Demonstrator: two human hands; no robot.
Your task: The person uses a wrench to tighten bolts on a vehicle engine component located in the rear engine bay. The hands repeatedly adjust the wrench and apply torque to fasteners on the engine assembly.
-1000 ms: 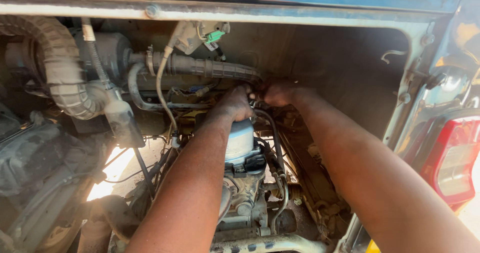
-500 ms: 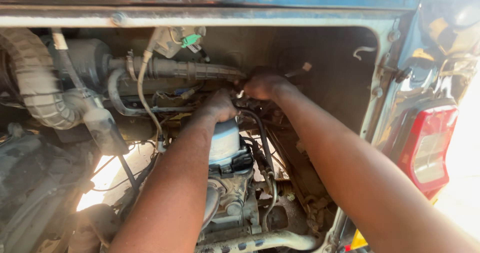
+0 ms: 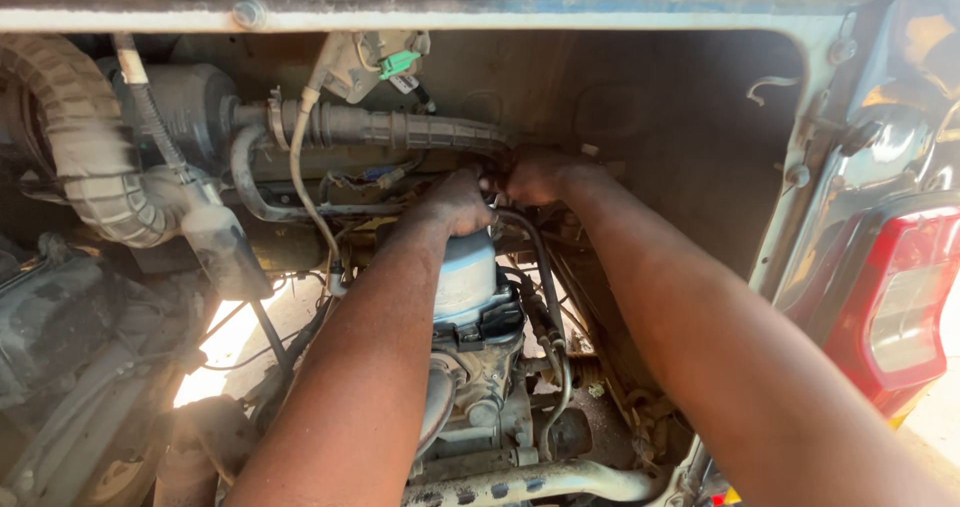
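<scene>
Both my arms reach into a vehicle's open engine bay. My left hand rests with curled fingers on top of a pale blue-white cylindrical filter canister. My right hand is closed just to its right, at the end of a dark ribbed hose, with the fingertips of both hands touching. What the fingers pinch is hidden. A thin black hose curves down from under my right hand.
A large beige corrugated duct bends at the left. A green connector hangs from a bracket above. A metal pipe runs along the bottom. A red tail light sits at the right, beyond the body frame.
The view has shifted slightly; both hands stay together at the top of the filter canister, with the right hand a little further left against the hose end.
</scene>
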